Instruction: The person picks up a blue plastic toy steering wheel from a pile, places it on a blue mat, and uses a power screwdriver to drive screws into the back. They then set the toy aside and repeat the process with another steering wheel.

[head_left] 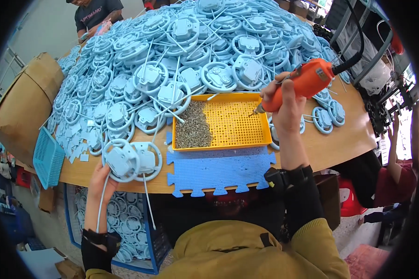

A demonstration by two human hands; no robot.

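My left hand is closed on the edge of a light blue ring-shaped plastic part with a raised middle housing, at the table's front edge. A second such part is right beside it, overlapped by the first; I cannot tell if my hand holds it too. Thin pale rods or cords hang down from both. My right hand grips an orange electric screwdriver, its bit pointing down-left over a yellow perforated tray. Small metal screws crowd the tray's left side, with a few scattered farther right.
Behind the tray rises a large heap of similar light blue parts. A blue foam mat lies before it. At left stand a cardboard box and a blue basket. A blue crate sits below. Other people are nearby.
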